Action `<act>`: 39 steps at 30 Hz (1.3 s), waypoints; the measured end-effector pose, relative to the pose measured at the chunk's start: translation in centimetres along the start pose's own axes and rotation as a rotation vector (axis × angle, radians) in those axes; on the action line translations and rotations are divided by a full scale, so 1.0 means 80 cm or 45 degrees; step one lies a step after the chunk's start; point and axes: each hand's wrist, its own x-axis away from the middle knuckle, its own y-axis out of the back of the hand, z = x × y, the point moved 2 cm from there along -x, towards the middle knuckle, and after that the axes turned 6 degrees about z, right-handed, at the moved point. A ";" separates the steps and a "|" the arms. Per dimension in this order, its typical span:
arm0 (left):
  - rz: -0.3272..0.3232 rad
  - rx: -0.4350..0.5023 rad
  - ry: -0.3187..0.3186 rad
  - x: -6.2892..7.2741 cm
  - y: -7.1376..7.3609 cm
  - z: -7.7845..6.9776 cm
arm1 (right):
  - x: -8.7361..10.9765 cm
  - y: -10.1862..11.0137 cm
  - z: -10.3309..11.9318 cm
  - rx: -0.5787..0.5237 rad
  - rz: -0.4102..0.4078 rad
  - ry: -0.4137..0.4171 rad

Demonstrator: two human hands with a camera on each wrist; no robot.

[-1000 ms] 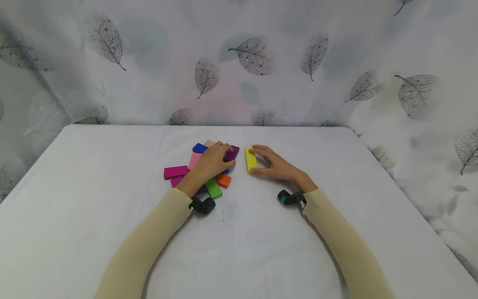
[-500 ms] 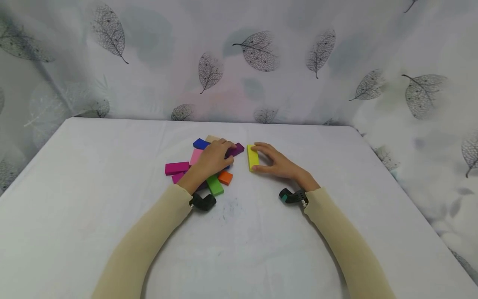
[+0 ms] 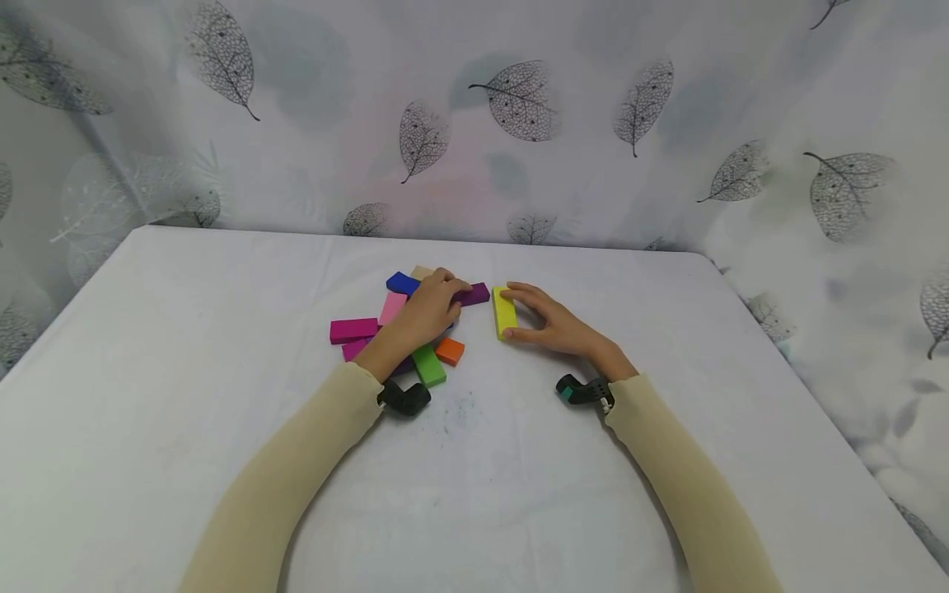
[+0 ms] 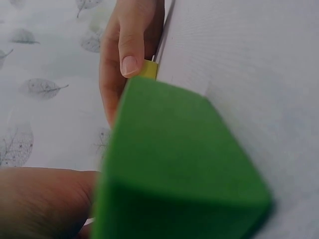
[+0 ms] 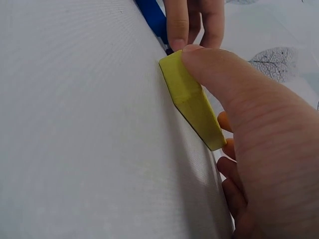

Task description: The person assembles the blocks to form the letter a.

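In the head view my left hand [image 3: 426, 311] reaches over a loose pile of coloured blocks, its thumb and fingers curled at the near end of a dark purple block [image 3: 474, 294]. The block's far end points right, close to a yellow block [image 3: 504, 313]. My right hand [image 3: 552, 324] holds this yellow block by its two ends, thumb at the near end and fingers at the far end. In the right wrist view the thumb presses on the yellow block [image 5: 192, 99], which stands on the white table. The left palm hides part of the pile.
Around the left hand lie a magenta block [image 3: 353, 330], a pink block [image 3: 393, 307], a blue block [image 3: 402, 283], a beige block [image 3: 421, 272], an orange block [image 3: 450, 352] and a green block [image 3: 428, 365]. A leaf-patterned cloth [image 3: 334, 123] hangs behind the white table [image 3: 474, 494].
The purple block has turned from slanting to nearly crosswise and shifted right, toward the yellow block, as the left thumb drew in toward the fingers. The right hand has kept its hold.
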 end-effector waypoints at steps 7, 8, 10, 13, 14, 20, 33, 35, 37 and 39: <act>0.036 0.011 -0.026 -0.002 -0.001 0.001 | 0.000 0.000 0.001 -0.007 -0.001 -0.007; 0.040 0.005 -0.033 -0.003 -0.001 0.001 | 0.000 0.000 0.001 -0.007 -0.001 -0.008; 0.047 -0.007 -0.044 -0.003 -0.001 0.000 | 0.000 0.000 0.001 -0.006 0.003 -0.011; 0.067 0.001 -0.043 -0.003 -0.001 0.000 | 0.001 0.000 0.001 -0.007 0.004 -0.014; 0.076 0.004 -0.040 -0.003 -0.001 0.000 | 0.000 0.000 0.000 -0.007 0.004 -0.013; 0.111 0.024 -0.014 -0.003 0.000 0.000 | 0.000 0.002 0.000 -0.013 0.007 -0.001; 0.142 0.012 0.001 -0.003 -0.001 0.002 | -0.001 0.001 -0.001 -0.006 0.006 -0.002; 0.146 0.005 0.000 -0.003 -0.001 0.002 | -0.001 0.001 0.000 -0.006 0.007 -0.003; 0.147 -0.002 0.003 -0.003 -0.002 0.003 | 0.000 0.002 0.001 -0.004 0.006 -0.002; 0.149 -0.006 0.006 -0.003 -0.002 0.003 | 0.000 0.002 0.001 -0.003 0.004 0.005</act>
